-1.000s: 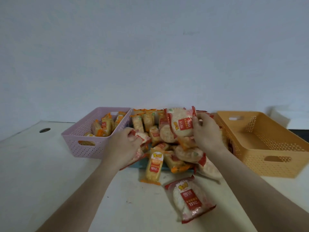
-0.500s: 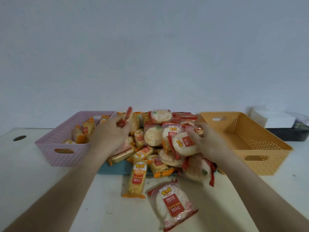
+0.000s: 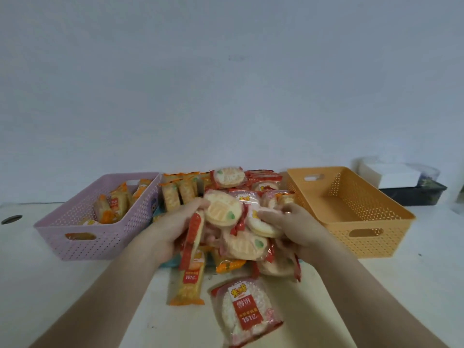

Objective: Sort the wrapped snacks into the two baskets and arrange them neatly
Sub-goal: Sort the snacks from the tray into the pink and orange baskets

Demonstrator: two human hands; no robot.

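A heap of wrapped snacks (image 3: 226, 189) lies between a pink basket (image 3: 82, 237) on the left and an orange basket (image 3: 371, 237) on the right. The pink basket holds several long orange-wrapped snacks (image 3: 113, 204); the orange basket's floor is bare. My left hand (image 3: 173, 229) grips round red-wrapped rice crackers (image 3: 221, 212) at the heap's front. My right hand (image 3: 293, 227) grips more round crackers (image 3: 263, 224) beside it. The two hands hold a bunch of round packs together over the heap.
One long orange snack (image 3: 187, 285) and one round red-wrapped cracker (image 3: 244, 310) lie loose on the white table in front of the heap. A blue tray edge (image 3: 168, 262) shows under the heap. A dark tray with a white box (image 3: 399, 182) stands at the back right.
Both hands have come together at the front of the heap. The left hand, which held one pack up near the pink basket, now grips round crackers beside the right hand.
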